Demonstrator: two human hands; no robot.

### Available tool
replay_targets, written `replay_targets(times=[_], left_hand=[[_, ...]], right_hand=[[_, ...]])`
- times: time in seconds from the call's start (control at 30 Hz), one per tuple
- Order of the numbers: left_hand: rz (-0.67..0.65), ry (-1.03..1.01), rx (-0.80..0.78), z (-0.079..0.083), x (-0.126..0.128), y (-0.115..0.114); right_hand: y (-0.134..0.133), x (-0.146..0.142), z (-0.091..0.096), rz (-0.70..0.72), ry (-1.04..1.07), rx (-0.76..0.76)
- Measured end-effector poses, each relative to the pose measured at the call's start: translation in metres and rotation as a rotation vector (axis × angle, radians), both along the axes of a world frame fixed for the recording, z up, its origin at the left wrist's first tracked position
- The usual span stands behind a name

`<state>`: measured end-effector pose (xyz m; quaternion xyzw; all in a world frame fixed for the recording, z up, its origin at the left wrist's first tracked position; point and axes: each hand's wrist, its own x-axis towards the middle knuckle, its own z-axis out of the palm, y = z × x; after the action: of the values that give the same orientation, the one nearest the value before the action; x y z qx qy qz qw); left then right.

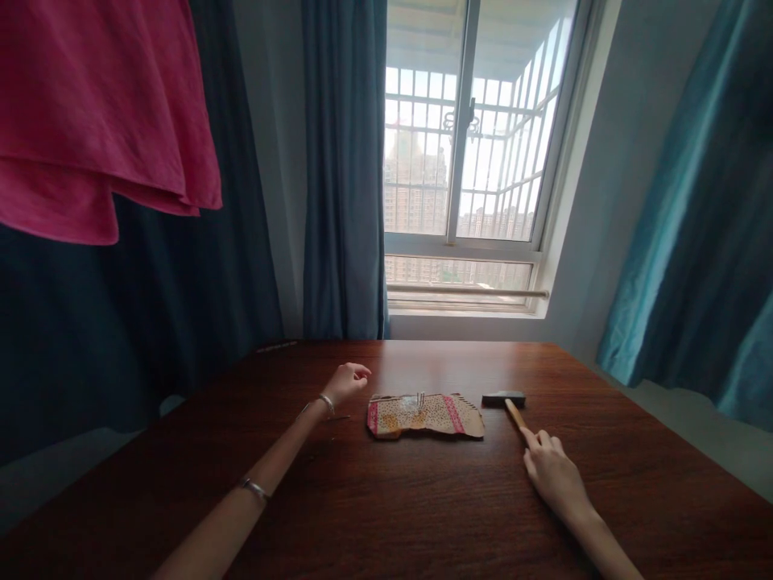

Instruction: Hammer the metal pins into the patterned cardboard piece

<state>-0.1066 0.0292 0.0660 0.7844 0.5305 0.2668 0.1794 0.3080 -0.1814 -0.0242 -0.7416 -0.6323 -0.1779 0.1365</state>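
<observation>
Brown wood makes the table (386, 507), and I look down at it through the head camera. A piece of card (438, 417) lies flat near the middle, with its long side running left to right across my view. It has dots and pink bands on it. A few thin nails (421, 399) stand up at its far edge, close together, next to a shiny clear patch (407, 403).

My right hand (556, 471) is closed around the wooden handle of the hammer (503, 399). The handle slants away from me and a bit to the left. The dark head lies sideways, just beside the right end of the card and apart from it. I cannot tell if the head touches the wood.

My left hand (349, 382) is just past the other end, a little farther off than the card. Its fingers are half bent and point right, toward the nails. I see nothing in them, but they are too small to be sure.

So the card sits between my two hands. My left fingers are nearer the nails than my right fingers are. By my left wrist, a thin stick (339, 418) lies on the table.
</observation>
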Motion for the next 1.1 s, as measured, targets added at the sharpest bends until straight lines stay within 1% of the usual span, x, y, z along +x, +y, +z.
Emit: replay_targets(times=[0.1,0.13,0.2,0.3,0.43,0.73,0.87,1.0,1.1], left_hand=[[0.262,0.45,-0.005,0.001,-0.05,-0.006],[0.314,0.57,-0.015,0.0,-0.064,-0.008],[0.345,0.693,-0.078,-0.006,-0.087,-0.013],[0.328,0.704,-0.121,-0.016,-0.105,-0.02],[0.305,0.723,-0.087,-0.025,-0.109,-0.026],[0.27,0.704,-0.06,-0.021,-0.095,-0.038],[0.246,0.688,-0.06,-0.022,-0.093,-0.036],[0.217,0.714,-0.021,-0.025,-0.094,-0.032],[0.211,0.699,0.011,-0.025,-0.095,-0.031]], right_hand=[[0.0,0.001,-0.002,0.011,0.008,0.016],[0.0,0.001,-0.003,0.014,0.007,0.021],[0.0,0.001,-0.003,0.016,-0.006,0.023],[0.0,0.002,-0.004,0.016,-0.028,0.013],[0.0,0.003,-0.005,0.019,-0.029,0.007],[0.0,0.003,-0.007,0.018,-0.031,0.014],[0.001,0.005,-0.009,0.019,-0.028,0.01],[-0.002,0.003,-0.006,0.029,-0.043,0.017],[-0.004,0.001,-0.004,0.032,-0.014,0.009]])
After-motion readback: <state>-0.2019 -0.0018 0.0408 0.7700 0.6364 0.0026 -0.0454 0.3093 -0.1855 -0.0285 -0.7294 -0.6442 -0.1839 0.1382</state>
